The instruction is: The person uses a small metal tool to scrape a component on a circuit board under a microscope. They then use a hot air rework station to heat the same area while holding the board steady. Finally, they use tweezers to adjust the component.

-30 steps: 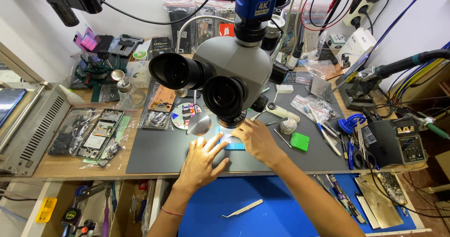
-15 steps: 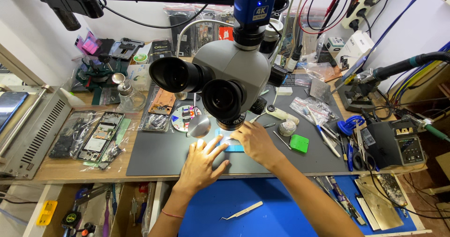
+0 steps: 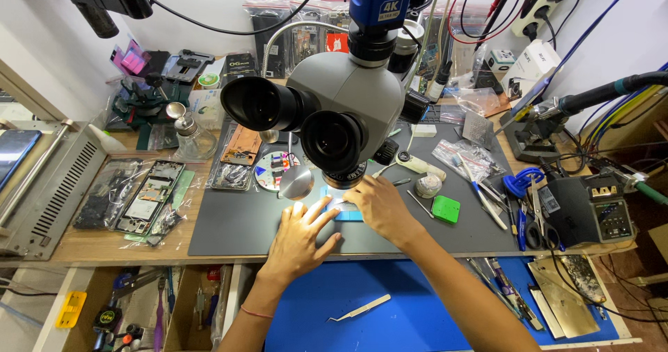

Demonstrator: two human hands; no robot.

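Resting flat, left hand [image 3: 300, 237] with fingers spread; right hand [image 3: 379, 206] fingers pinching blue board [image 3: 348, 215] under microscope [image 3: 334, 115].

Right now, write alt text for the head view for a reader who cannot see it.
Two bare hands, left hand and right hand, rest on a small blue piece under a grey microscope on a dark work mat. Tweezers lie nearer on a blue mat.
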